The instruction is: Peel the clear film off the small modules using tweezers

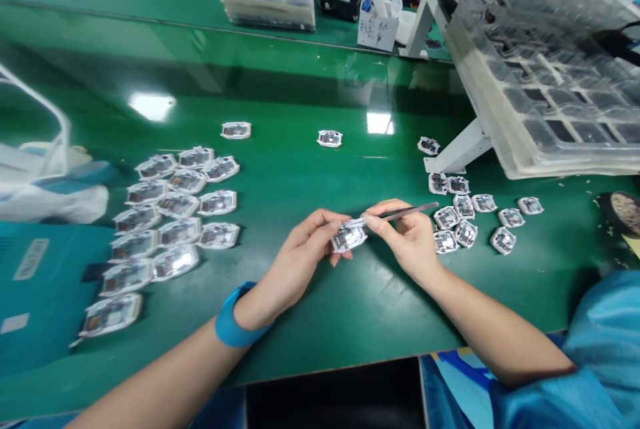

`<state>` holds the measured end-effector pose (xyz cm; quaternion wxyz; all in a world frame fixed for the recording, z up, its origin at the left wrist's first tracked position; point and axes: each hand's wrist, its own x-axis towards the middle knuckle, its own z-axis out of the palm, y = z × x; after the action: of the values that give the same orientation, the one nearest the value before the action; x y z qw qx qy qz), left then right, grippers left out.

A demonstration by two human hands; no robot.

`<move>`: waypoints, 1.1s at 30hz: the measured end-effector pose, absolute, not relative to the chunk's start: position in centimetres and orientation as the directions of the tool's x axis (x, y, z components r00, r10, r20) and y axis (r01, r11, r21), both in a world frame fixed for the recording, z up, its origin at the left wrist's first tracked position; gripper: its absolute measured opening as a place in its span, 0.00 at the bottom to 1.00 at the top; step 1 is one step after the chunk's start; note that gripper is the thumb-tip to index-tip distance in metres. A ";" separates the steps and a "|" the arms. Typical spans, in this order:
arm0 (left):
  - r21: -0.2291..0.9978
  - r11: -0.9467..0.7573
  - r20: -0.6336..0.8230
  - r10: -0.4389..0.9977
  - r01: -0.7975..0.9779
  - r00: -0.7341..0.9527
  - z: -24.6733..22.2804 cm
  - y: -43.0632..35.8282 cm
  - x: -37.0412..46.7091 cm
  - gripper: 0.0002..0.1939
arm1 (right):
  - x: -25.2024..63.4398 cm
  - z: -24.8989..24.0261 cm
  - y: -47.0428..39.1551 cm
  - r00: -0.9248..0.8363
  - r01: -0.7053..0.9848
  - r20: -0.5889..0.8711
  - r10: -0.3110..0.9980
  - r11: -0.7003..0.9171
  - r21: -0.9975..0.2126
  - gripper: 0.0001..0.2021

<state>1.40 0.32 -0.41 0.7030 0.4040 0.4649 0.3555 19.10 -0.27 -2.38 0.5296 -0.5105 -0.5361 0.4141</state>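
The left hand (309, 242) holds a small white part (350, 237), and the right hand (413, 242) pinches a thin tool (415, 210) close to it.

Over my feed I count one bare left hand (310, 239) and one bare right hand (410, 242), one slim grey metal tool (423, 208) and one white-framed, eight-sided electronic module (349, 237) held up. On the green surface (310, 322) I count twenty-seven more: fourteen clustered left, two set singly farther back, eleven toward the right. I see one blue wristband (229, 322).
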 end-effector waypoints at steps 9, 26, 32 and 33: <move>0.922 0.379 -0.339 0.886 -0.073 0.317 -0.6 0.4 1.6 0.10 | 19.0 -2.5 -0.2 0.021 0.029 0.134 0.991 0.134 -0.991 0.06; 0.879 0.477 -0.447 0.843 -0.032 0.300 -0.5 0.5 1.2 0.13 | 19.7 -1.3 -0.5 -0.236 0.396 0.592 0.771 0.633 -0.666 0.04; 0.883 0.467 -0.435 0.847 -0.037 0.306 -0.5 0.5 1.3 0.12 | 19.5 -1.3 -0.5 -0.156 0.332 0.577 0.802 0.592 -0.734 0.05; 0.886 0.462 -0.433 0.849 -0.030 0.303 -0.5 0.5 1.3 0.11 | 19.5 -1.3 -0.6 -0.134 0.325 0.551 0.824 0.562 -0.761 0.04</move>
<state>1.33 0.52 -0.51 0.6949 0.4109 0.4983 0.3163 19.46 -0.55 -1.33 0.5207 -0.4024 -0.7139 0.2393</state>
